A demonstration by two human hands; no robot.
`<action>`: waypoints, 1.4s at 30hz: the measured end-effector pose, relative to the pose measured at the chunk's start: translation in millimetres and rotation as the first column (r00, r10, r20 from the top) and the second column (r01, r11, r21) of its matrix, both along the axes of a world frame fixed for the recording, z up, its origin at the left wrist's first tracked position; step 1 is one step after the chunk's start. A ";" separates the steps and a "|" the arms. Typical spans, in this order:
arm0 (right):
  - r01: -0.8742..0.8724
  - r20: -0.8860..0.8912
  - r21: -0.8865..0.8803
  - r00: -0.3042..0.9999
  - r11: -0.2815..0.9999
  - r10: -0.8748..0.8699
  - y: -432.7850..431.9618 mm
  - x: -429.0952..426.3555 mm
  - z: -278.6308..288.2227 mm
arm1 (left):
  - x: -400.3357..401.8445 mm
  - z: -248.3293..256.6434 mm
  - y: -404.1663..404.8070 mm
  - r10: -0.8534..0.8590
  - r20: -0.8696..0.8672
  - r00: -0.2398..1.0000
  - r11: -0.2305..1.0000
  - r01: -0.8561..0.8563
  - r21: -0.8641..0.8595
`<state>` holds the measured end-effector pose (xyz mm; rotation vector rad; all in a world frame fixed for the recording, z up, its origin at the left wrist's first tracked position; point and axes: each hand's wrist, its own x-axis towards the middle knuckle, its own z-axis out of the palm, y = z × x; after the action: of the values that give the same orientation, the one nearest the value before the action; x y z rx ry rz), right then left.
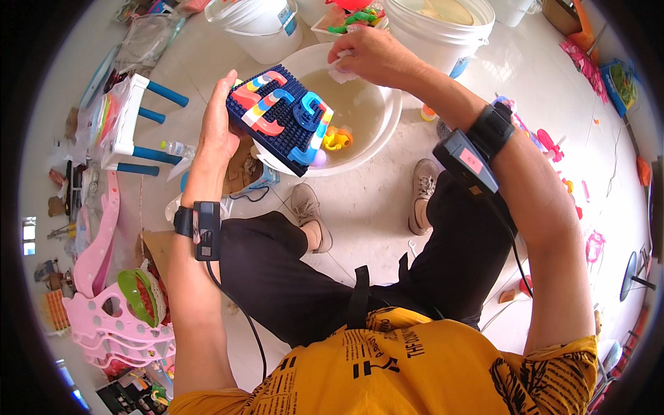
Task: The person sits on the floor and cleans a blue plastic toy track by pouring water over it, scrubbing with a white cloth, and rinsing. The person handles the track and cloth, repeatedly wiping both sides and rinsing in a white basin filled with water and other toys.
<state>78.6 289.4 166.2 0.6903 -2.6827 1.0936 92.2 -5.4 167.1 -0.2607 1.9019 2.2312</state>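
Observation:
My left hand grips the left edge of a dark blue studded toy baseplate, tilted over a white basin. Curved and straight track pieces in red, white, yellow and blue are fixed on the plate. Beyond it to the right, above the basin's far side, my right hand pinches a crumpled white cloth or tissue. Murky water fills part of the basin. A yellow and orange toy and a pale purple ball lie in it, near the plate's right edge.
White buckets stand behind the basin, with a container of colourful toys between them. A white stool with blue legs lies on its side at left. An open cardboard box sits beside the basin; pink plastic parts are lower left.

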 end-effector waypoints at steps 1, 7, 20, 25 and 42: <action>-0.006 0.000 0.013 1.000 1.000 0.006 -2.8 -0.7 0.0 | -1.5 -0.2 2.4 -0.002 0.009 1.000 1.000 0.002 -0.014; -0.013 -0.005 0.071 1.000 0.997 0.013 -10.9 -4.4 2.4 | -4.5 -4.9 10.1 -0.028 0.089 0.996 0.995 0.036 -0.094; -0.026 -0.029 0.012 0.999 1.000 0.026 -0.6 -7.4 1.5 | -17.4 -15.8 1.9 -0.046 0.300 0.953 0.997 0.060 -0.038; -0.014 0.040 0.049 0.999 0.999 0.012 -1.1 -5.5 3.0 | -12.5 -12.8 7.5 -0.024 0.271 0.962 0.991 0.058 -0.117; 0.231 0.491 -0.289 0.869 0.929 -0.063 29.8 -20.8 -39.1 | 4.1 17.6 -7.6 0.054 -0.110 0.992 0.974 -0.028 0.226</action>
<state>57.8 319.1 127.1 0.1545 -2.7335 1.8222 96.3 -13.0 184.7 -0.1392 1.6901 2.5126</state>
